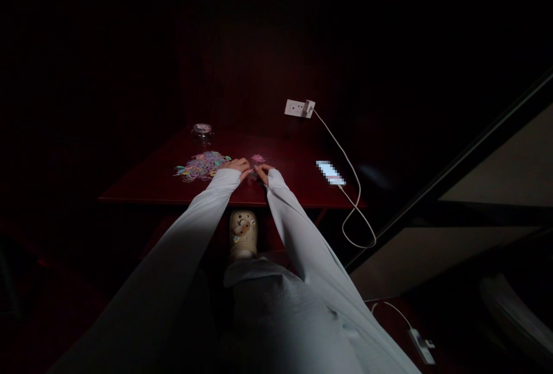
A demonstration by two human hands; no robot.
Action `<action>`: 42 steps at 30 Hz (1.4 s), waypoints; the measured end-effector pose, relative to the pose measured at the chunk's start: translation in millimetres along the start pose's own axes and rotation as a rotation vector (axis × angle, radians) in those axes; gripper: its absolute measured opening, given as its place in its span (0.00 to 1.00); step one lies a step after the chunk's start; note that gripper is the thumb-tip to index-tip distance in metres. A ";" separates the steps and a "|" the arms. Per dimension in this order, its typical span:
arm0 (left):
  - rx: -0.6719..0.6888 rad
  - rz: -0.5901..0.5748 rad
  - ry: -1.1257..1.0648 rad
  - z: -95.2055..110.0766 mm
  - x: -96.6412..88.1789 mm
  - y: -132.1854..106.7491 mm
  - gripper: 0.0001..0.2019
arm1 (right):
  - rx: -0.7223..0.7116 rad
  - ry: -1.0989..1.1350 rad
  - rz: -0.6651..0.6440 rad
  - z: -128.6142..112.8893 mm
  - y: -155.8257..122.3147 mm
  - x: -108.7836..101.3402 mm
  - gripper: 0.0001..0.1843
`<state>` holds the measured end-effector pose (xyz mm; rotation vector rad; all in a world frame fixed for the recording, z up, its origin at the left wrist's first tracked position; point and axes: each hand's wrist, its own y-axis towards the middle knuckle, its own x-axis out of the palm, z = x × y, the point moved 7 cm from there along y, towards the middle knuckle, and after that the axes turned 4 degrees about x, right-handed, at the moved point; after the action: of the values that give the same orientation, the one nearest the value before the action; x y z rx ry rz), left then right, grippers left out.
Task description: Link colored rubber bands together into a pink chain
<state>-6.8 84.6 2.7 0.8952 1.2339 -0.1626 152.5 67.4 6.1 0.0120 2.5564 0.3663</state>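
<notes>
My left hand rests low over the dark red table, fingers bent and drawn together in a pinch. It is at the right edge of a loose heap of small multicoloured rubber bands. Close by on the right, my right hand is closed too, its thumb and forefinger meeting near the left fingertips. Whatever the fingers hold is too small and dark to make out. Just beyond both hands lies a small cluster of pink bands. A clear lidded jar stands behind the heap.
A lit phone lies at the table's right, its white cable running to a charger in the wall socket. Below the front edge shows a beige clog. A power strip lies at lower right.
</notes>
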 end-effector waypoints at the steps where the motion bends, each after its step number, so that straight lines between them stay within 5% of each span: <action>1: -0.008 -0.008 0.004 1.3 -1.1 -0.9 0.16 | 0.012 0.004 -0.004 1.3 -0.3 0.2 0.23; 17: -0.071 -0.063 0.013 11.8 -12.3 -2.1 0.14 | 0.054 -0.011 0.014 -10.9 -13.1 -6.9 0.22; 29: -0.141 -0.033 0.015 9.2 -13.6 -3.1 0.15 | 0.095 -0.076 0.161 -9.1 -10.7 -18.2 0.21; 42: -0.093 -0.016 -0.029 17.7 -19.0 -3.0 0.13 | 0.065 -0.013 -0.004 -10.1 -13.2 -8.7 0.22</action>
<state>-2.3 64.2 18.5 0.7999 1.2121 -0.1301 155.4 51.4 15.5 0.0335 2.5541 0.2811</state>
